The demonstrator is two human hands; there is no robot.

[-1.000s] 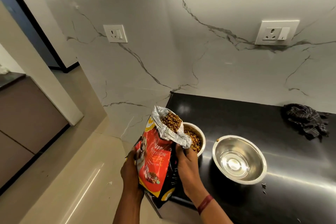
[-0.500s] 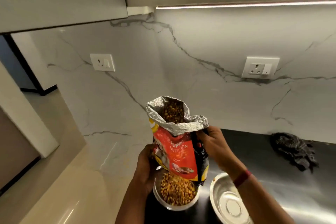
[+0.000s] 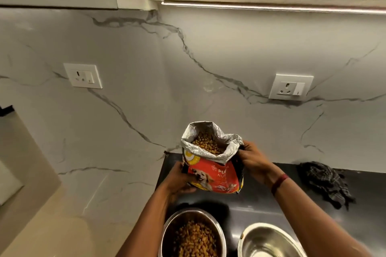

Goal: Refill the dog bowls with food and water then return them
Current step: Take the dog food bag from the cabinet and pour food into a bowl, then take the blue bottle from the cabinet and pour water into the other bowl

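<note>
- While both hands hold the food bag upright with its open mouth facing up, no kibble is leaving it; the pouring step is judged complete
- Grip of the left hand: fingers curled round the lower left edge of the food bag, thumb against the printed front
- Grip of the right hand: it clasps the upper right edge just below the folded foil rim; the fingers wrap to the far side and their tips are hidden
- Position of the food bag: over the rear part of the dark counter, behind both bowls; whether its base touches the counter cannot be told
- Status of the food bowl: it stands near the left edge of the counter, in front of the food bag, and holds a deep layer of kibble; the food half of the task is judged done
- Status of the second bowl: it stands just beside the food bowl on the right, not touching it; the inside shows bare metal and no water; the water half is judged not started
- Steps left, as a judgement: put the food bag down, fill the second bowl with water, carry both bowls back; neither a tap nor the return place is in view
- Not involved: a dark checked cloth on the counter by the wall, well apart to the right
</note>
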